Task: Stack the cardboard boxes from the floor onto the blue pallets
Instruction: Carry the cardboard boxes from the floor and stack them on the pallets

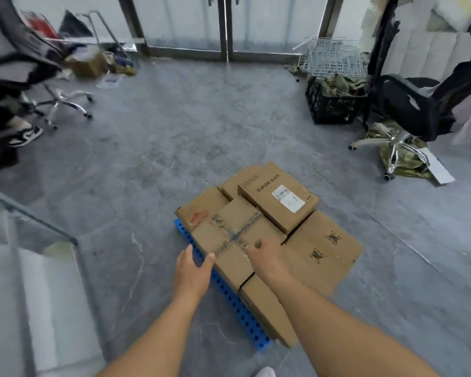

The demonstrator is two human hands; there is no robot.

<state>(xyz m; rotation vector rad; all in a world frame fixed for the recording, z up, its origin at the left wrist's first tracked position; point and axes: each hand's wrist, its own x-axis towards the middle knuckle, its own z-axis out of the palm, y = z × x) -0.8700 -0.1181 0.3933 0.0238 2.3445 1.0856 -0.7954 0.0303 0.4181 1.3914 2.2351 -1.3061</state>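
Several cardboard boxes lie packed on a blue pallet (237, 306) on the grey floor, in the lower middle of the head view. A taped box (229, 227) sits on top at the near left. My left hand (192, 270) touches its near left corner, thumb against the edge and fingers fairly straight. My right hand (267, 255) lies flat on its near right part. A box printed SUPOR (278, 202) with a white label rests on top farther back. A wide flat box (324, 248) lies at the right, a narrow one (267, 308) nearest me.
A black office chair (25, 74) and a person's shoe (25, 136) are at the left. At the right stand another black chair (408, 110), a black crate (332, 104) and a wire basket (332, 57). Glass doors (226, 25) are at the back. A glass-topped table edge (33, 221) is near left.
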